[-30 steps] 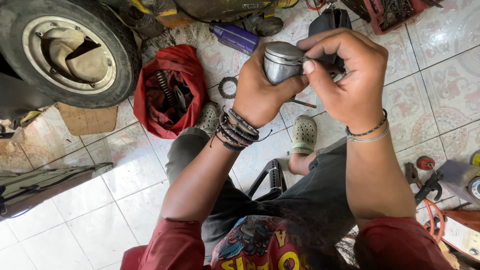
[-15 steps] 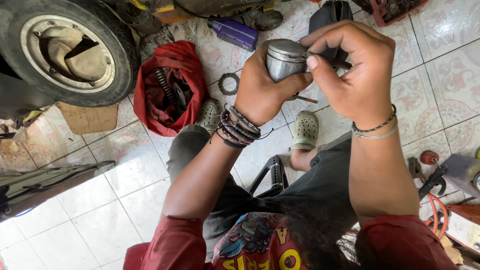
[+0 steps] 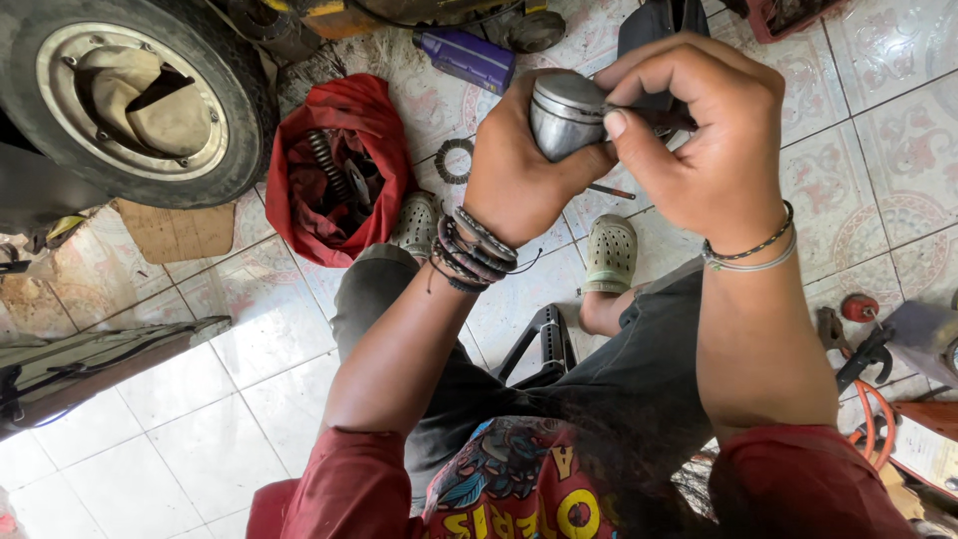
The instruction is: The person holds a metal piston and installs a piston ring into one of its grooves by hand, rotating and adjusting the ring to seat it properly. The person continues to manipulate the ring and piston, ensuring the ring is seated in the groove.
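Up at twelve o'clock, my left hand (image 3: 519, 175) grips the metal piston (image 3: 564, 110) steady so my right hand (image 3: 699, 140), fingers pinched closed, works its side.

a small repair workshop for scooters or motorbikes, set up on a patterned tiled floor (image 3: 878, 150). a scooter wheel (image 3: 130, 100) with its tyre stands at the upper left, a red bag (image 3: 334, 170) lies open with springs and metal parts inside, a toothed ring (image 3: 455, 161) rests on the tiles, and a purple can (image 3: 467, 57) lies nearby.
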